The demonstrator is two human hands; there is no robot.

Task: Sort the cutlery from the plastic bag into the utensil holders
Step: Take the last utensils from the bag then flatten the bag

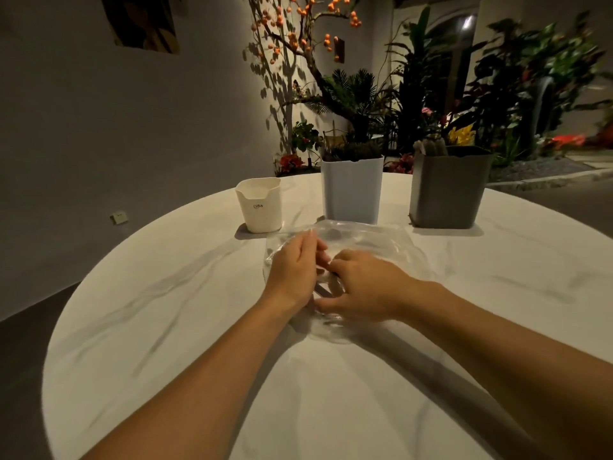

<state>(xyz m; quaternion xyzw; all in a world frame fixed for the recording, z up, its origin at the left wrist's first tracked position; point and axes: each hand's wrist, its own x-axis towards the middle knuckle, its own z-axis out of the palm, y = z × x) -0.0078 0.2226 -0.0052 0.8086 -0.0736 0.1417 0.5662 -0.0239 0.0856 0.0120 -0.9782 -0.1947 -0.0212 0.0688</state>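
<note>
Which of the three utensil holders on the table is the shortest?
The cream holder on the left, with lettering on its front; the pale blue holder and grey holder stand clearly taller.

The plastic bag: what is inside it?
Inside the plastic bag, only blurred dark shapes show between the left hand and right hand, which cover the rest.
</note>
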